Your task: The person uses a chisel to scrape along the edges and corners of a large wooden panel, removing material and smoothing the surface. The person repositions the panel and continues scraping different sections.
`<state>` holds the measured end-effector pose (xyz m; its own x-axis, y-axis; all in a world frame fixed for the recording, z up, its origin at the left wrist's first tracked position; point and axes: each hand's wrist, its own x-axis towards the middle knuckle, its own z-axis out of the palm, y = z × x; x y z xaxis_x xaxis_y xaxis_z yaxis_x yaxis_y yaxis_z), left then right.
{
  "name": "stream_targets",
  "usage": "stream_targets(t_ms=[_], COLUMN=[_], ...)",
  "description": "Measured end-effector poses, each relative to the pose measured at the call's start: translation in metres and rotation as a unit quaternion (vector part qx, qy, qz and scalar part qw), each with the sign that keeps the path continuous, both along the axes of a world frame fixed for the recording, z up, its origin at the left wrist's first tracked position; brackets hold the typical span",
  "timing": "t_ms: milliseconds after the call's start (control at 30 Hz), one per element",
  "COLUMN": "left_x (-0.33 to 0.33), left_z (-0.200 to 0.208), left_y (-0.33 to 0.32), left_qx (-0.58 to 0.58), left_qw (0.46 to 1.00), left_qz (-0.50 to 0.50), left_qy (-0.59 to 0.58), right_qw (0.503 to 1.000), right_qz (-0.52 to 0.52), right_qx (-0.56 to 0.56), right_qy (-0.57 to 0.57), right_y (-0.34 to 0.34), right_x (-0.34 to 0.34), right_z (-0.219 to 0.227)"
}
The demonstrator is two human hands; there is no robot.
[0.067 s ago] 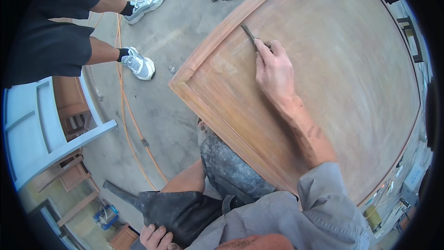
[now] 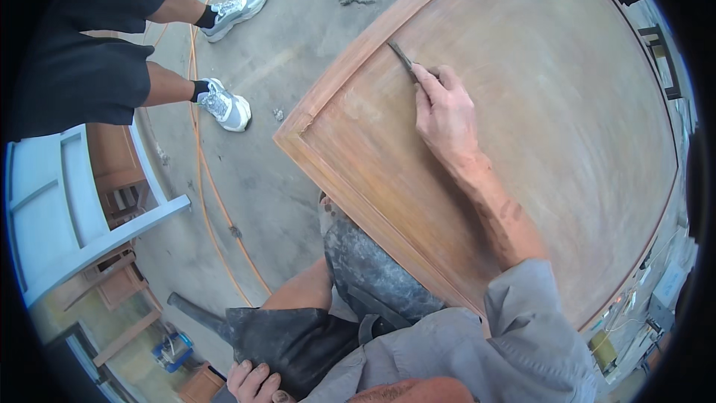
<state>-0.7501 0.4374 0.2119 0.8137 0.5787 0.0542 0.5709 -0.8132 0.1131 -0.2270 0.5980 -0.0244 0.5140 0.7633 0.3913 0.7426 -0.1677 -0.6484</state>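
My right hand is pinching a thin dark tool between thumb and fingers. The tool lies slanted over the big brown wood panel, with its far tip just beside the raised wood edge — I can't tell if they touch. My left hand is down low by my black shorts, with its fingers bent — I can't tell if it grips anything. Another person's shoes stand on the gray floor, past the panel's corner. Orange hoses run along the floor near those shoes.
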Motion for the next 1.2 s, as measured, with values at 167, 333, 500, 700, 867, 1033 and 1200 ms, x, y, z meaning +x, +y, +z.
stream_targets(t_ms=[167,333,500,700,867,1033,1200], left_x=[0.015,-0.008,-0.006,-0.032,-0.010,0.083,0.091], left_z=[-0.015,-0.019,0.002,0.005,-0.003,0.006,-0.001], left_y=[0.000,0.006,0.039,0.012,-0.001,-0.002,-0.002], left_qx=[0.054,0.065,0.060,0.033,0.038,0.009,0.036], left_qw=[0.997,0.996,0.973,0.994,0.999,0.988,0.988], left_qz=[0.018,-0.038,-0.221,-0.094,0.022,0.152,0.136], left_qy=[-0.052,-0.038,0.043,0.047,-0.024,-0.037,-0.066], right_qw=[0.997,0.995,0.992,0.994,0.998,1.000,0.994], right_qz=[-0.076,-0.082,-0.098,-0.068,-0.008,0.002,-0.105], right_qx=[0.020,-0.033,-0.055,-0.082,-0.029,-0.006,-0.008], right_qy=[0.002,-0.038,-0.049,-0.034,-0.054,0.023,-0.017], right_y=[0.018,0.034,0.035,0.029,0.014,0.007,0.029], right_x=[0.050,0.070,0.072,0.072,0.046,0.039,0.099], right_z=[-0.004,-0.007,-0.011,-0.001,-0.002,0.004,-0.004])
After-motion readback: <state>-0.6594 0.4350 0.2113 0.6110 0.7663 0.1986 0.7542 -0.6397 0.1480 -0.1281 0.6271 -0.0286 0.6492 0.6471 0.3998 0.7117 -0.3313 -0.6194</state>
